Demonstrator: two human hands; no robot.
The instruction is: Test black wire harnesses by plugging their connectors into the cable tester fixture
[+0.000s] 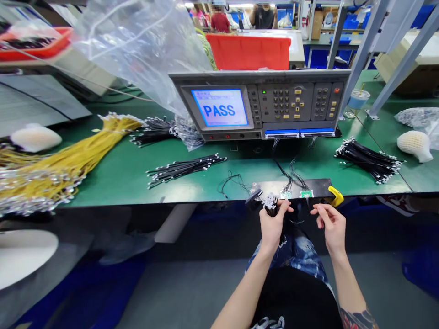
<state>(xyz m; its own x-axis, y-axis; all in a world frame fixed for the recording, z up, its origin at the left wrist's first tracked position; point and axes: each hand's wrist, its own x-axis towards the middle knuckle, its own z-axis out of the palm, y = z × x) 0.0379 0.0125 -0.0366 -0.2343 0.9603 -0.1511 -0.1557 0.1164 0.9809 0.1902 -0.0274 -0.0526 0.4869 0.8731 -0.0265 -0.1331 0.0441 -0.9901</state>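
Black cable bundle (270, 206), 1 in number, sits at the lower centre of the frame, gripped in the left hand (272, 225). The right hand (333, 228), just right of it, has curled fingers near 1 of 2 small circuit boards (306, 194); whether it pinches anything, I cannot tell. The tester (260, 106), upper centre, reads "PASS" in blue and has 2 blue connectors (282, 134) along its bottom edge. 3 piles of black cables (370, 161) and 1 yellow cable pile (92, 146) lie left and right.
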